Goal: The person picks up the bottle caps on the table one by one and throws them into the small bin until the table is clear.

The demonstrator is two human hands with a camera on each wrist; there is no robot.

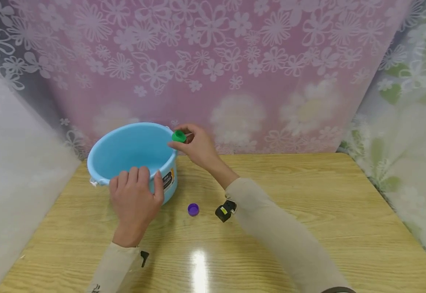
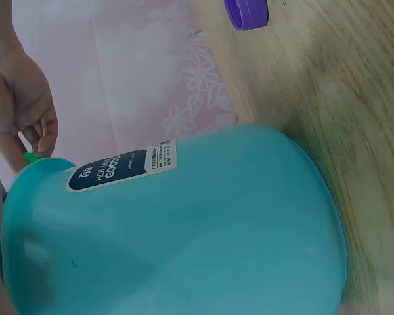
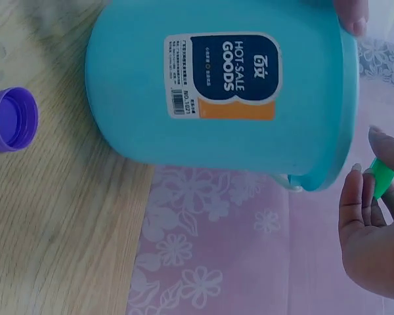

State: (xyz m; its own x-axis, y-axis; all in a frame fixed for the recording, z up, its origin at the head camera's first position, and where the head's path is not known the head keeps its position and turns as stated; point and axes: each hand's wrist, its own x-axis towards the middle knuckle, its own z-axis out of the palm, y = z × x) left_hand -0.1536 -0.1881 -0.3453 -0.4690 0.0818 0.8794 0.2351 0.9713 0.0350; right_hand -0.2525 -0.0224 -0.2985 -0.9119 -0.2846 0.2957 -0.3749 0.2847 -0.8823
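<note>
A light blue plastic bucket stands at the left of the wooden table. My left hand grips its near rim, with the fingers hooked over the edge. At the right side of the rim, my right hand pinches a small green bottle cap between thumb and fingers. In the right wrist view the green cap is partly covered by the fingers. A ridged purple bottle cap lies on the table with its hollow side up, right of the bucket and apart from both hands.
The wooden table reaches back to a pink flowered curtain close behind the bucket. Pale curtains hang on both sides. A printed label is stuck on the bucket's outer wall. Its white handle joint sticks out at the left.
</note>
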